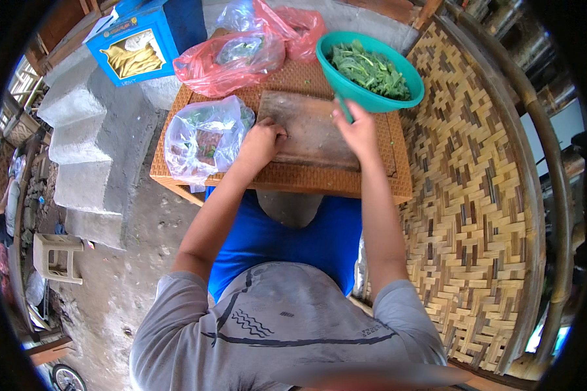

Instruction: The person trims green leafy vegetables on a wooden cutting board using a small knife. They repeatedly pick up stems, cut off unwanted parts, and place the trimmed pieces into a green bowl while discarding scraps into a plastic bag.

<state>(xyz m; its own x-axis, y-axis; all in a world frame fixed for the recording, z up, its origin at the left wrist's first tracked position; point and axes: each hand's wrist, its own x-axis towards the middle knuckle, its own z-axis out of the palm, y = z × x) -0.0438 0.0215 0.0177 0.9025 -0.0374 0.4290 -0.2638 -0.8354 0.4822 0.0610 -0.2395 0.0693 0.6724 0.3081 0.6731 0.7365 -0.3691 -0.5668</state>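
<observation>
A wooden cutting board (308,129) lies on a woven rattan table (293,181). My left hand (266,139) rests at the board's left edge with its fingers curled; whether anything is between them cannot be told. Over the board's right side, my right hand (357,127) grips a green handle (345,108), probably a knife's; its blade cannot be made out. Beyond that hand stands a green plastic basin (406,100) of leafy greens (367,68). A clear plastic bag (205,139) with greens and something reddish-brown lies left of my left hand.
Red plastic bags (230,63) sit at the table's back. A blue box (137,44) with a window showing yellowish pieces stands behind left, near concrete steps (83,161). A woven bamboo wall (469,210) borders the right. A plastic stool (58,256) stands on the ground at left.
</observation>
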